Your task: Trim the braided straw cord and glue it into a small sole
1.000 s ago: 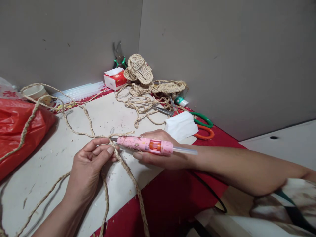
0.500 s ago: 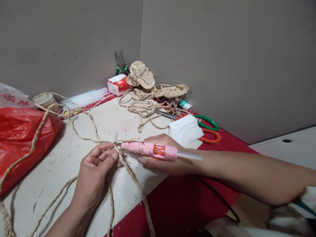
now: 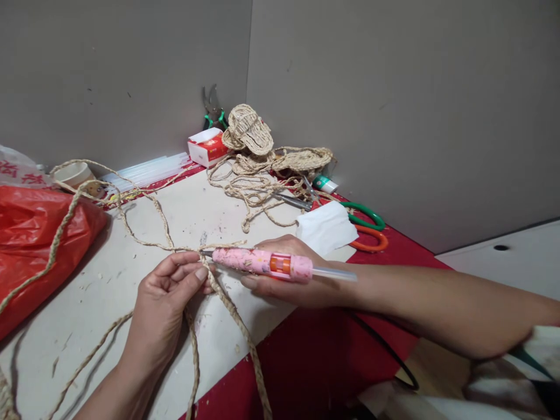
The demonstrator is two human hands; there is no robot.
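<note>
Pinched between the thumb and fingers of my left hand (image 3: 172,291) is a braided straw rope (image 3: 234,309), near where strands cross. My right hand (image 3: 289,286) is wrapped round a pink hot glue gun (image 3: 245,261), which lies nearly level and points left. Its metal tip touches or almost touches the rope beside my left fingertips; I cannot tell which. From the gun's rear sticks a clear glue stick (image 3: 335,274). The trigger and most right-hand fingers are hidden behind the gun. More rope loops away to the left and hangs toward the front edge.
Coiled straw rope (image 3: 249,129) is piled at the back, beside a tissue box (image 3: 207,147) and pruning shears (image 3: 213,108). Scissors with a green and orange handle (image 3: 371,238) lie partly under a white tissue (image 3: 326,226). A red plastic bag (image 3: 39,233) sits left, near clear glue sticks (image 3: 153,169).
The whole view has shifted slightly. Both hands keep the same hold, with the glue gun's tip at the same spot on the rope.
</note>
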